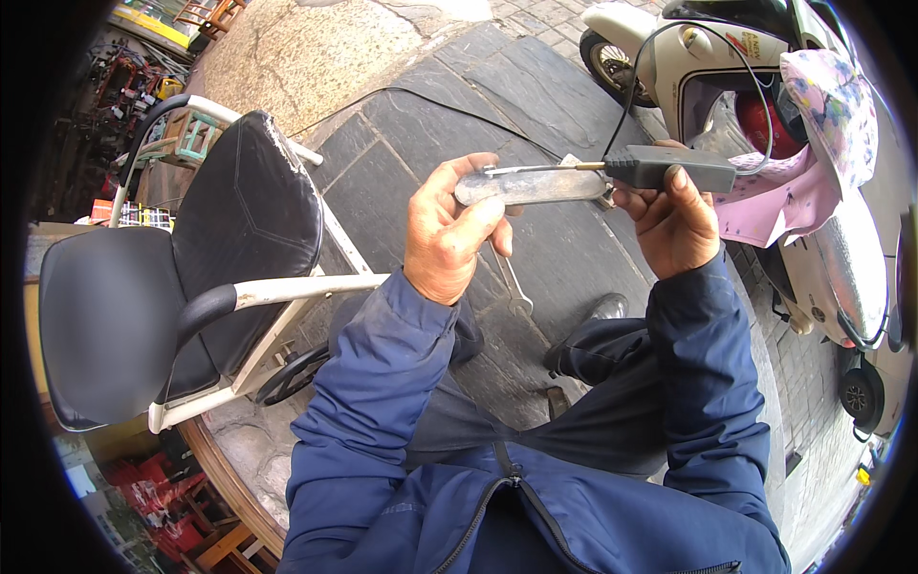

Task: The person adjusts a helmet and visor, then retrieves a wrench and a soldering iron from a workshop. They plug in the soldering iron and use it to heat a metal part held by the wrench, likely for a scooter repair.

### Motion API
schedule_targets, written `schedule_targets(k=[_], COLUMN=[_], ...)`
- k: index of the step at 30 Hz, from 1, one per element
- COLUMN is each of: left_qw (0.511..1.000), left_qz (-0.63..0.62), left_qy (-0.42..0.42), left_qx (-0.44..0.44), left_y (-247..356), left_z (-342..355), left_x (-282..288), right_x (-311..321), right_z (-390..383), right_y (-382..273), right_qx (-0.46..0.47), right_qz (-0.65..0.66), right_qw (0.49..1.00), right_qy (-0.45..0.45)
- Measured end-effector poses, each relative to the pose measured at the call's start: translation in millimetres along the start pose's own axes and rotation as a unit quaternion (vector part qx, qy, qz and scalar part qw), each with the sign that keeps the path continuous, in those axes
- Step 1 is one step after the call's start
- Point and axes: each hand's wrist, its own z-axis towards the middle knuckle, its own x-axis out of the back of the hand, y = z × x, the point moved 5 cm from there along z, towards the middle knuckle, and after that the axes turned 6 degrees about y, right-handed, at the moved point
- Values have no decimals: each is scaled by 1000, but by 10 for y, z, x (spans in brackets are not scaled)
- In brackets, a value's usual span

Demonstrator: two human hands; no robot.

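My left hand [445,230] is closed on one end of a flat grey metal bar [545,188] with rounded ends, thumb on the near side. My right hand [674,215] grips a dark grey box-shaped handle [669,169], thumb against its lower edge. From the handle's left end a thin brass-coloured shaft [590,165] runs along the bar's upper edge toward my left fingers. A thin cable [703,26] loops above the handle. Below my left fingers shows an open-ended spanner [517,287]; whether it is held or lies on the paving I cannot tell.
On the left stands a white-framed chair [253,206] with black padding. A white scooter [712,62] is at the upper right, a pink patterned cloth [827,124] draped over it. A black cable [449,105] crosses the dark stone paving [382,134]. My shoe [607,308] rests below.
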Motion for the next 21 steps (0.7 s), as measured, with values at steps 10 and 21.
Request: schedule_targets(k=[10, 21], left_qw=[1000, 1000], left_qz=[8, 13], left_qy=[-3, 2], left_qx=[-6, -8], left_y=[-8, 13], left_z=[2, 3], left_x=[7, 12], right_x=[-9, 46], right_z=[-10, 16], right_y=[22, -2], right_qx=[5, -8], right_qz=[-16, 25], right_qw=[1000, 999], right_qy=[11, 47])
